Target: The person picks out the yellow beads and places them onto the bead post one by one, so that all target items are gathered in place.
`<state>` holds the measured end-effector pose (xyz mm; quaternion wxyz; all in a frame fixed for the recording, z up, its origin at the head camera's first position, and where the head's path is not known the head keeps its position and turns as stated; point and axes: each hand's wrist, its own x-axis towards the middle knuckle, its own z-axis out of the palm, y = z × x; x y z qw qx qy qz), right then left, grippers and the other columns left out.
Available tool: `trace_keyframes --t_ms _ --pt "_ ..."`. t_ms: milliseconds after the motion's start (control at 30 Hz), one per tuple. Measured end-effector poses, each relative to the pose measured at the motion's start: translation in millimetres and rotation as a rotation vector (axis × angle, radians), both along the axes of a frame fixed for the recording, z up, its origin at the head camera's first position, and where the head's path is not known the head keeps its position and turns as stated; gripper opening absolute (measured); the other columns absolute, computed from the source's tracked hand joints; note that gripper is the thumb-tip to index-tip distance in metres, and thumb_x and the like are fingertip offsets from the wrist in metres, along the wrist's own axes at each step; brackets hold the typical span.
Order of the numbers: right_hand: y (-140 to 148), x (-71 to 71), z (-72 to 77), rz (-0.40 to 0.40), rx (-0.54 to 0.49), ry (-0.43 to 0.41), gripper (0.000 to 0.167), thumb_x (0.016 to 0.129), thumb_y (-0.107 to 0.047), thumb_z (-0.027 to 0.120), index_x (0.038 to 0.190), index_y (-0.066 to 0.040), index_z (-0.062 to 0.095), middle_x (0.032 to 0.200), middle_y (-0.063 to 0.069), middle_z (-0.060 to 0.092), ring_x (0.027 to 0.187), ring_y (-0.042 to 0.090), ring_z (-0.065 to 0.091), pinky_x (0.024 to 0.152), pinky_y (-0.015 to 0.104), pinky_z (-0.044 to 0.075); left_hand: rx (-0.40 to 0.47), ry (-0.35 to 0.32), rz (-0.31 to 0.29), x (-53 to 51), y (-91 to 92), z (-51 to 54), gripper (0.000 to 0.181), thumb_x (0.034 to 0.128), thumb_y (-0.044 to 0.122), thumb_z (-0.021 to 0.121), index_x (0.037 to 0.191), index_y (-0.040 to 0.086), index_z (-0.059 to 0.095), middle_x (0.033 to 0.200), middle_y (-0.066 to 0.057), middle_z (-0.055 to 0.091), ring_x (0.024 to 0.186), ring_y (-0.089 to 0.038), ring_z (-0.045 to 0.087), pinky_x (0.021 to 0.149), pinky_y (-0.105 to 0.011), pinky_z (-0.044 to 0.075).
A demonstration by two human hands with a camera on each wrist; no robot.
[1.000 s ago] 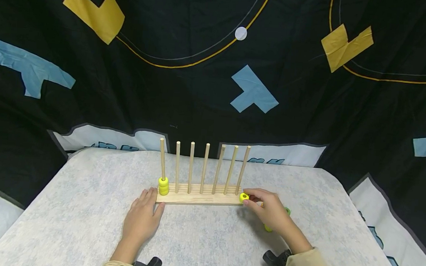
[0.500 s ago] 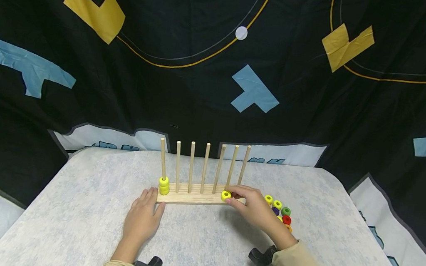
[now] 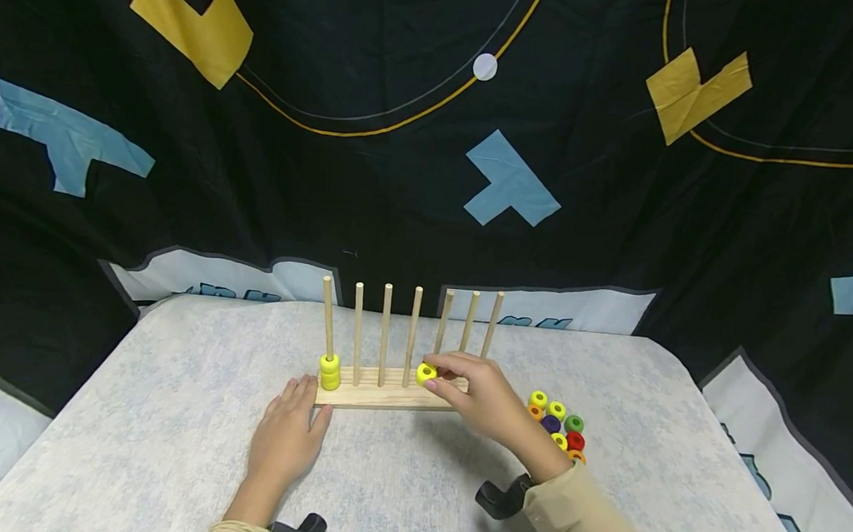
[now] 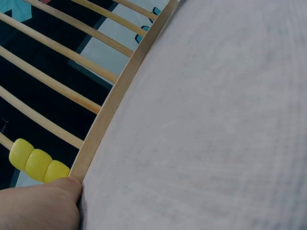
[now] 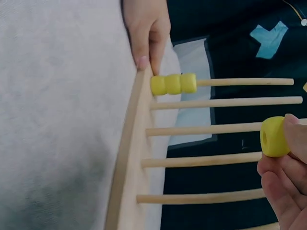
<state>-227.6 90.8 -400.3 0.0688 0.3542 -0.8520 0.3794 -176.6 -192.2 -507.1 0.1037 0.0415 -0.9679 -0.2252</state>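
A wooden base (image 3: 386,392) with several upright pegs stands mid-table. Its leftmost peg carries a stack of three yellow beads (image 3: 329,372), clear also in the left wrist view (image 4: 38,164). My left hand (image 3: 283,438) rests at the base's left end, thumb at the front edge and fingers extended. My right hand (image 3: 487,400) pinches a yellow bead (image 3: 426,374) between thumb and fingers, raised in front of the middle pegs. The right wrist view shows this bead (image 5: 274,137) off the pegs, its hole facing the base.
Loose beads in yellow, orange, purple, green and red (image 3: 574,440) lie on the table (image 3: 158,429) to the right of the base, partly behind my right forearm. A dark cloth with yellow and blue patches (image 3: 512,179) hangs behind the table.
My right hand has carried the yellow bead leftward from the base's right end and slightly upward, uncovering the loose beads. My left hand has stayed in place.
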Motion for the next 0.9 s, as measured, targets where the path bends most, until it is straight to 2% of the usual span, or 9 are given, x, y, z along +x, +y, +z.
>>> trace_keyframes --t_ms 233,367,500,600,900 --pt "-8.2 -4.3 8.6 0.026 -0.035 0.060 0.035 0.092 -0.019 0.073 0.125 -0.010 0.069 0.122 0.002 0.072 0.101 0.014 0.067 0.085 0.036 0.060 0.000 -0.004 -0.004 0.4 -0.3 1.6 0.064 0.1037 0.035 0.047 0.152 -0.004 0.032 0.159 -0.022 0.031 0.151 -0.038 0.024 0.125 -0.053 0.017" --pt "-14.0 -6.8 17.5 0.026 -0.044 0.120 0.034 0.091 -0.016 0.073 0.124 -0.008 0.069 0.119 0.002 0.073 0.100 0.013 0.069 0.081 0.030 0.060 -0.004 -0.003 -0.006 0.7 -1.2 2.1 0.064 0.1036 0.035 0.047 0.152 -0.004 0.032 0.159 -0.022 0.031 0.151 -0.038 0.024 0.124 -0.053 0.018" --pt "-20.8 -9.7 29.3 0.021 -0.048 0.165 0.034 0.091 -0.015 0.073 0.124 -0.007 0.068 0.119 0.003 0.072 0.101 0.015 0.069 0.082 0.028 0.060 -0.005 -0.003 -0.007 1.1 -2.3 1.6 0.064 0.1037 0.035 0.047 0.152 -0.004 0.032 0.159 -0.022 0.032 0.151 -0.039 0.024 0.124 -0.053 0.018" --pt "-25.3 -11.7 37.6 0.013 -0.049 0.177 0.034 0.093 -0.018 0.072 0.125 -0.009 0.068 0.120 0.002 0.072 0.101 0.016 0.068 0.086 0.029 0.059 -0.002 -0.005 -0.007 1.0 -2.8 0.8 0.064 0.1037 0.035 0.047 0.152 -0.004 0.032 0.159 -0.022 0.031 0.151 -0.039 0.024 0.124 -0.053 0.018" --pt "-33.5 -17.5 55.8 -0.018 -0.059 0.186 0.034 0.092 -0.016 0.072 0.125 -0.010 0.068 0.119 0.001 0.071 0.098 0.014 0.066 0.084 0.031 0.059 -0.003 -0.002 -0.009 -0.1 -1.5 0.1 0.064 0.1038 0.036 0.047 0.152 -0.004 0.032 0.159 -0.022 0.031 0.151 -0.039 0.024 0.124 -0.054 0.018"
